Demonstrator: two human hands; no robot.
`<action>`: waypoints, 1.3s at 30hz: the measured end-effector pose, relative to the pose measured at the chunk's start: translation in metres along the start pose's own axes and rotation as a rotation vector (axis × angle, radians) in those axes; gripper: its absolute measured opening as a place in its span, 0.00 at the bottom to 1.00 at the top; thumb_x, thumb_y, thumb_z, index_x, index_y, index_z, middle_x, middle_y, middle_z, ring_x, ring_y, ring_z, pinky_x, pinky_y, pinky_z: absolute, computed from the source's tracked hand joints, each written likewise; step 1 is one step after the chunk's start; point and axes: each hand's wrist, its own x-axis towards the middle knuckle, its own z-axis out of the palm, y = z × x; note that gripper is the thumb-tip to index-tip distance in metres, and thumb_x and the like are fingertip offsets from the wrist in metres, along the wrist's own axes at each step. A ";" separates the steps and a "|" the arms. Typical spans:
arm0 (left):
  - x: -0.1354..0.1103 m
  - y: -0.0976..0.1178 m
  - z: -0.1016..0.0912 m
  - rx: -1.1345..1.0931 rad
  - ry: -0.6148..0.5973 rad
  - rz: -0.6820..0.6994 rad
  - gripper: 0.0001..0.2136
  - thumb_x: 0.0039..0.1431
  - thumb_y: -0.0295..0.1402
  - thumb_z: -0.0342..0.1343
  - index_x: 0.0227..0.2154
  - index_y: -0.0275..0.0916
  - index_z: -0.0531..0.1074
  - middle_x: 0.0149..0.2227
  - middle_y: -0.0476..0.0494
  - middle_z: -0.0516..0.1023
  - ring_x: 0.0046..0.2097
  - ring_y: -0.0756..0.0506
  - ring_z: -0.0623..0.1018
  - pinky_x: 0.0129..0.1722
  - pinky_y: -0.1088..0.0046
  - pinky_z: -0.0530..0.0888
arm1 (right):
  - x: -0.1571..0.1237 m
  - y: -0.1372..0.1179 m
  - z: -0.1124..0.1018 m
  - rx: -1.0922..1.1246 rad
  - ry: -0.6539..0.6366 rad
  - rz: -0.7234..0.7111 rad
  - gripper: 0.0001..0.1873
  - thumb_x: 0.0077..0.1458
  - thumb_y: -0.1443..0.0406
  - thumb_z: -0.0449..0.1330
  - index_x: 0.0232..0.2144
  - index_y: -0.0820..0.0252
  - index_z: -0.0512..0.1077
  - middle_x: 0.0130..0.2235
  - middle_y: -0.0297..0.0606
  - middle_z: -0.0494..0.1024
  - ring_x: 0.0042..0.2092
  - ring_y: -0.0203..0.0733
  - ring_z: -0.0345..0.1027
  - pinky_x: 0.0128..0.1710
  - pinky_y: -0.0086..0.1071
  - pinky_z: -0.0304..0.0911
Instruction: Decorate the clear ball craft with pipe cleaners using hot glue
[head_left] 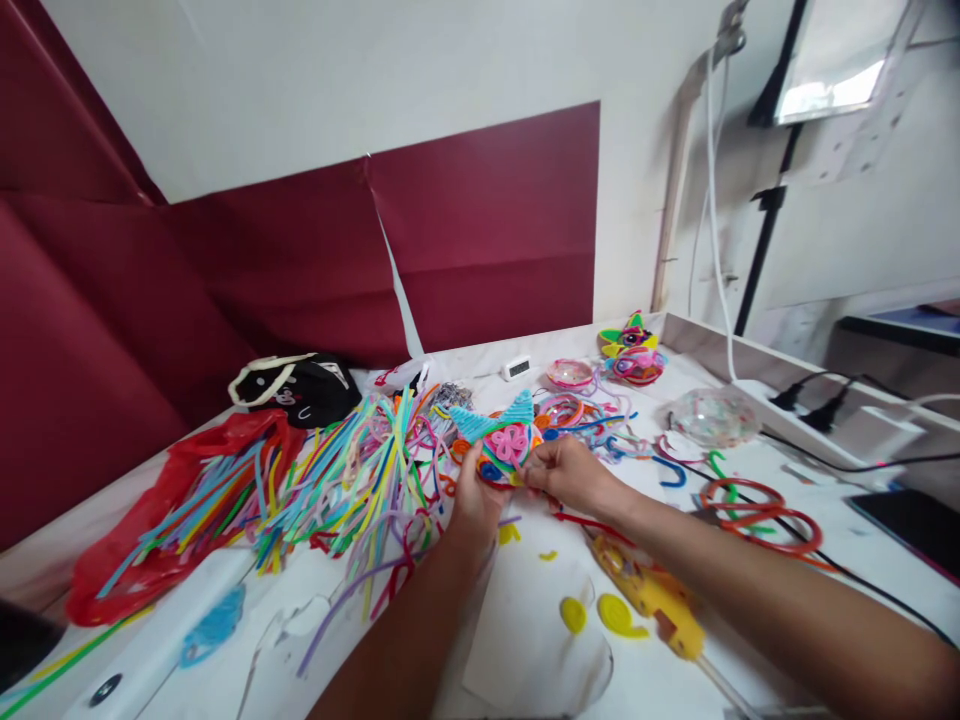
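Note:
Between both hands is a colourful pipe-cleaner craft (pixel 507 444) with two blue pointed pieces on top, a pink flower-like coil in the middle and orange and dark blue coils round it. My left hand (pixel 475 494) grips it from the lower left, thumb on its front. At the lower right edge, my right hand (pixel 564 474) has its fingers pinched on the craft; a bit of yellow shows by the fingertips, too small to make out. Below lie a white sheet (pixel 499 640), a yellow coil (pixel 619 614) and a yellow disc (pixel 573 615). A yellow glue gun (pixel 649 598) rests beneath my right forearm.
Loose pipe cleaners (pixel 360 470) spread across the left, some in a red plastic bag (pixel 127 545). Orange-handled scissors (pixel 765 515), a clear plastic dome (pixel 712 417) and a phone (pixel 911 525) lie right. A finished-looking craft (pixel 634 350) and a small digital display (pixel 517 369) sit at the back.

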 end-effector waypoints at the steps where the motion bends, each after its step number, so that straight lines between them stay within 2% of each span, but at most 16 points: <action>1: 0.000 0.000 0.000 -0.001 0.003 0.000 0.17 0.66 0.34 0.54 0.54 0.36 0.75 0.38 0.39 0.85 0.42 0.39 0.84 0.41 0.61 0.82 | 0.000 0.000 0.000 0.001 0.003 -0.004 0.14 0.55 0.63 0.61 0.19 0.58 0.71 0.20 0.30 0.74 0.18 0.31 0.64 0.20 0.25 0.58; 7: 0.000 -0.003 -0.001 0.015 -0.003 0.022 0.18 0.65 0.34 0.55 0.56 0.38 0.74 0.41 0.39 0.86 0.44 0.39 0.84 0.44 0.61 0.81 | -0.002 0.000 -0.002 -0.005 0.039 -0.033 0.14 0.53 0.60 0.64 0.19 0.58 0.69 0.16 0.26 0.68 0.18 0.31 0.61 0.21 0.25 0.56; 13: -0.001 -0.001 0.001 0.015 -0.007 -0.003 0.17 0.65 0.34 0.55 0.55 0.36 0.75 0.43 0.37 0.85 0.49 0.37 0.83 0.47 0.58 0.81 | -0.004 0.001 -0.006 -0.004 0.058 -0.105 0.06 0.52 0.67 0.60 0.24 0.60 0.74 0.22 0.29 0.76 0.21 0.31 0.62 0.23 0.25 0.57; 19: 0.000 0.003 0.000 0.016 0.034 -0.003 0.16 0.66 0.34 0.56 0.54 0.35 0.74 0.46 0.37 0.84 0.49 0.38 0.83 0.49 0.59 0.81 | -0.018 -0.001 -0.016 -0.051 0.116 -0.199 0.07 0.52 0.65 0.59 0.25 0.59 0.74 0.25 0.32 0.78 0.26 0.34 0.67 0.27 0.26 0.59; 27: -0.001 0.005 -0.002 0.084 -0.004 -0.026 0.14 0.62 0.34 0.62 0.49 0.37 0.76 0.48 0.37 0.84 0.51 0.37 0.83 0.51 0.55 0.81 | -0.039 0.004 -0.032 -0.244 0.231 -0.300 0.13 0.59 0.58 0.54 0.26 0.57 0.70 0.24 0.32 0.74 0.25 0.35 0.63 0.29 0.30 0.55; 34: -0.003 0.007 0.000 0.112 0.021 -0.064 0.14 0.64 0.35 0.60 0.50 0.37 0.76 0.46 0.37 0.85 0.47 0.36 0.84 0.47 0.52 0.82 | -0.044 0.012 -0.036 -0.358 0.296 -0.347 0.14 0.61 0.59 0.52 0.26 0.56 0.69 0.25 0.35 0.76 0.26 0.37 0.67 0.31 0.31 0.57; 39: -0.003 0.007 -0.001 0.137 0.031 -0.071 0.16 0.65 0.36 0.59 0.53 0.38 0.75 0.44 0.37 0.85 0.42 0.38 0.85 0.44 0.54 0.83 | -0.046 0.018 -0.037 -0.379 0.313 -0.357 0.16 0.62 0.58 0.52 0.25 0.56 0.69 0.25 0.36 0.77 0.25 0.38 0.68 0.30 0.30 0.58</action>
